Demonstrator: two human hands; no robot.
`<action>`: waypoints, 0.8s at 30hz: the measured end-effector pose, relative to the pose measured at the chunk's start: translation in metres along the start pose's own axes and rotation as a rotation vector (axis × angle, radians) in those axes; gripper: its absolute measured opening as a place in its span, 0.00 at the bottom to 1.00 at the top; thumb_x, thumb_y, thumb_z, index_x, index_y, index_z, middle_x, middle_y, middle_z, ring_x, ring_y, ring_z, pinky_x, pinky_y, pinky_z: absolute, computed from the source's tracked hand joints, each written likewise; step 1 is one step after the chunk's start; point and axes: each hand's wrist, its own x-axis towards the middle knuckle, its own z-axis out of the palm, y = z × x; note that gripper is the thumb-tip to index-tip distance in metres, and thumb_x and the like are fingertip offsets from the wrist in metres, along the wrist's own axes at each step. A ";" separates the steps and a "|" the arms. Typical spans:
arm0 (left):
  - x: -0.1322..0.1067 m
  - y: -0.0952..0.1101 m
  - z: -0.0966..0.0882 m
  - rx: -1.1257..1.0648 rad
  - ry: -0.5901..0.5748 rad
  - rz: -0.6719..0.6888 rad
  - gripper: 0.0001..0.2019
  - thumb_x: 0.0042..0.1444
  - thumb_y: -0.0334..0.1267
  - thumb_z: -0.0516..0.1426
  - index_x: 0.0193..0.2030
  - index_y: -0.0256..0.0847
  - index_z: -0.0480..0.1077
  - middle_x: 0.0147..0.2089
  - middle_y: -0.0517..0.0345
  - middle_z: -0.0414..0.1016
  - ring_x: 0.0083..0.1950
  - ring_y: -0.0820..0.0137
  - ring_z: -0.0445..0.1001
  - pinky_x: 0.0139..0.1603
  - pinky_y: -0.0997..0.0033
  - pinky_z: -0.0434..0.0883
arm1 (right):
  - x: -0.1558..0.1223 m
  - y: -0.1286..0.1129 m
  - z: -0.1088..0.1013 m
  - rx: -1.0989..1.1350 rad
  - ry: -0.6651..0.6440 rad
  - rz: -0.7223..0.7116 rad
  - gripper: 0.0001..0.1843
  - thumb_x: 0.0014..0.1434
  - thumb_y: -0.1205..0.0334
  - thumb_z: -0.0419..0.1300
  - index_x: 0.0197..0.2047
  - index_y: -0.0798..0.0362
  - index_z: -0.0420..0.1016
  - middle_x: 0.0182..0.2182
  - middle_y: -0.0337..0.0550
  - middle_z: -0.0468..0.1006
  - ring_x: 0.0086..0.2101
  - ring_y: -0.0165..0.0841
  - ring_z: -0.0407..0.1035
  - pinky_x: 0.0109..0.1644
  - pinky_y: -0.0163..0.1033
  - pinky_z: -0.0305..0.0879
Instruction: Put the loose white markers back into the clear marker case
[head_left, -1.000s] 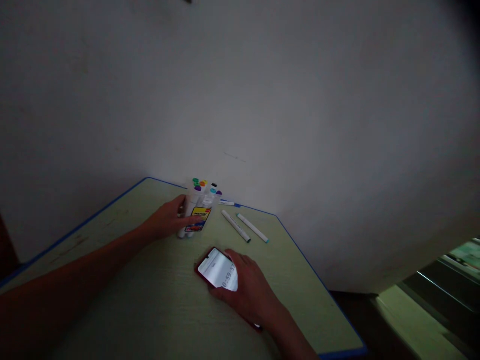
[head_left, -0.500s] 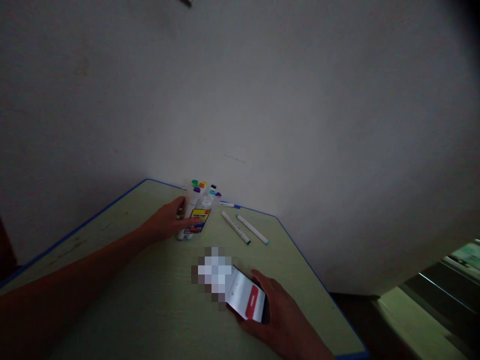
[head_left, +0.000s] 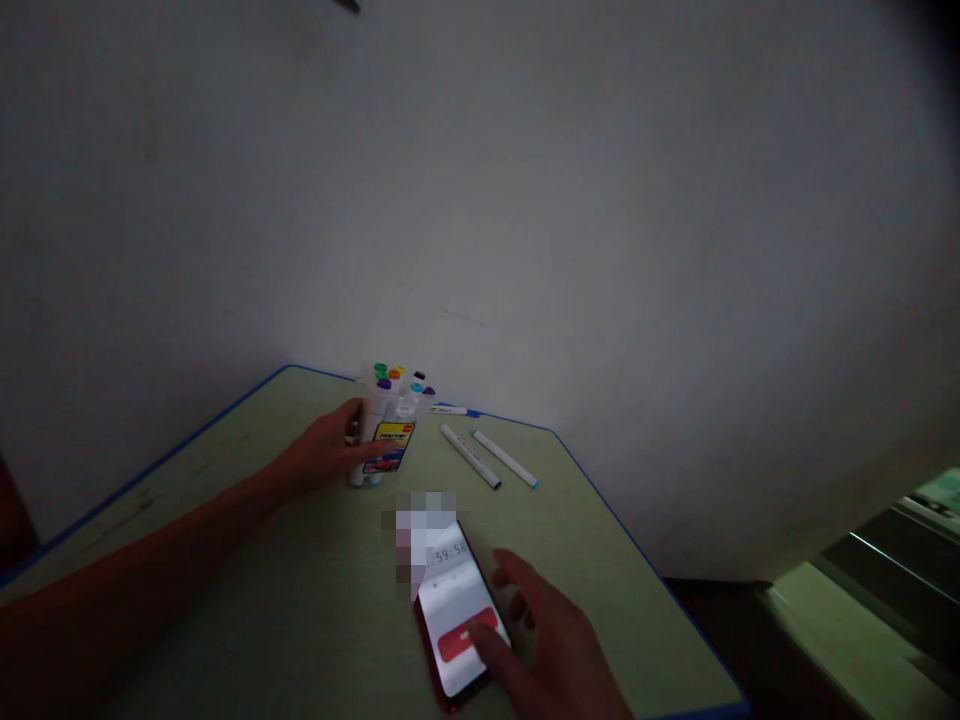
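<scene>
My left hand [head_left: 324, 450] is wrapped around the side of an upright bundle of white markers [head_left: 391, 420] with coloured caps and a yellow label. A smartphone [head_left: 454, 620] with a red case lies on the table below the bundle, its screen lit with timer digits and a red button. The top of the screen is pixelated. My right hand [head_left: 544, 640] is over the phone's lower right, holding nothing, with its fingers apart and a fingertip at the red button. Two loose white markers [head_left: 487, 457] lie side by side to the right of the bundle.
The pale green table [head_left: 600, 560] has a blue edge and a corner pointing away from me, set against a white wall. A further marker [head_left: 454, 410] lies along the far edge. Lower right, past the table edge, there is a dark gap and a lit green surface.
The phone has turned, now lying lengthwise with its screen facing up. My right hand has moved from gripping its side to over the screen. My left hand stays on the bundle.
</scene>
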 end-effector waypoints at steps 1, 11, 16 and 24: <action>0.000 0.000 0.000 0.000 -0.002 0.004 0.31 0.42 0.52 0.64 0.51 0.42 0.63 0.52 0.49 0.74 0.48 0.57 0.76 0.45 0.56 0.75 | 0.004 0.002 -0.008 0.065 -0.004 -0.003 0.32 0.55 0.46 0.55 0.59 0.52 0.61 0.48 0.52 0.74 0.40 0.41 0.70 0.44 0.48 0.68; 0.001 -0.001 0.000 0.026 -0.004 -0.024 0.29 0.44 0.53 0.63 0.50 0.44 0.61 0.52 0.51 0.74 0.49 0.56 0.75 0.47 0.52 0.74 | 0.099 0.007 -0.033 0.119 -0.167 -0.445 0.17 0.62 0.62 0.48 0.48 0.50 0.73 0.42 0.46 0.75 0.43 0.33 0.68 0.48 0.40 0.64; 0.000 0.002 0.002 0.024 -0.013 -0.057 0.28 0.43 0.53 0.63 0.48 0.44 0.62 0.51 0.51 0.75 0.48 0.56 0.76 0.48 0.53 0.74 | 0.110 0.019 -0.018 0.201 -0.097 -0.473 0.17 0.63 0.58 0.48 0.49 0.49 0.74 0.51 0.48 0.69 0.52 0.34 0.63 0.56 0.43 0.59; 0.003 0.011 0.006 0.108 0.064 -0.118 0.32 0.37 0.57 0.63 0.50 0.46 0.66 0.48 0.53 0.77 0.47 0.54 0.76 0.48 0.54 0.74 | 0.106 0.033 -0.029 0.123 -0.280 -0.510 0.15 0.62 0.58 0.51 0.47 0.46 0.76 0.57 0.45 0.65 0.59 0.37 0.54 0.61 0.48 0.54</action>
